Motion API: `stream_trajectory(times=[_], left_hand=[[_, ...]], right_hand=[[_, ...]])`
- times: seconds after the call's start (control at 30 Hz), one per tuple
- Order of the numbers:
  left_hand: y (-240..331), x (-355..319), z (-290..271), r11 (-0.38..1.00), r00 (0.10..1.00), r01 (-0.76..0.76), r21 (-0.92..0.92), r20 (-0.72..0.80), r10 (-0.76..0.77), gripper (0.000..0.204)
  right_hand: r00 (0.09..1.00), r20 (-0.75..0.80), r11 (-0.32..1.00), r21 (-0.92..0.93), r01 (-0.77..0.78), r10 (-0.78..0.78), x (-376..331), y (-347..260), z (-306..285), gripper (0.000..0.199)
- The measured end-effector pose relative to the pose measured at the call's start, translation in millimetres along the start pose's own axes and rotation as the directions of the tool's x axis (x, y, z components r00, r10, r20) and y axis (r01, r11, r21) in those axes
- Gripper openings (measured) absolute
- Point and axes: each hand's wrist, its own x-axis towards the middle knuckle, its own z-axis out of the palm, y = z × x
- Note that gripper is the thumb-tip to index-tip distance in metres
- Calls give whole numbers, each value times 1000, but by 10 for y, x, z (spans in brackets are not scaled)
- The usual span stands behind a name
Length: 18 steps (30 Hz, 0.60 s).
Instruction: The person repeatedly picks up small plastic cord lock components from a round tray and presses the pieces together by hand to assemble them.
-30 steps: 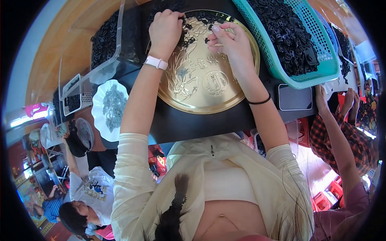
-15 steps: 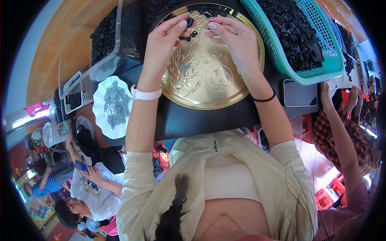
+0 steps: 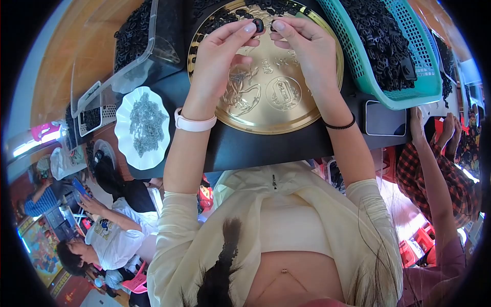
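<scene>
My left hand (image 3: 221,61) pinches a small black plastic part (image 3: 259,25), roughly ring-shaped, between thumb and fingers. Close beside it, my right hand (image 3: 310,57) has thumb and forefinger pressed together; what they grip, if anything, is too small to make out. Both hands are above a round gold tray (image 3: 255,127) with embossed patterns. Along the tray's far rim and left side lie many more black plastic parts (image 3: 273,5). A scalloped white dish (image 3: 123,123) of small clear or silvery pieces (image 3: 146,123) stands to the left of my left forearm.
A green perforated basket (image 3: 381,97), heaped with black parts (image 3: 381,46), stands at the right. Below it lies a phone (image 3: 385,118). A clear plastic bin (image 3: 110,61) with black parts is at the left. Other people (image 3: 115,227) sit on both sides.
My hands have shifted slightly right in the picture and drawn closer together, with the black part still in my left fingers. The person at left has lowered and moved left with a phone.
</scene>
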Motion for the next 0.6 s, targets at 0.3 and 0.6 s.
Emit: stream_trajectory(times=[0.3,0.6], left_hand=[[5,-21,15,997,999,-32,71,-16,33,26],[-1,-35,46,992,998,-66,108,-15,68,25]], right_hand=[[998,14,994,-95,54,-53,-21,-13,-3,19],[998,47,992,-118,39,-34,-34,1,0,19]])
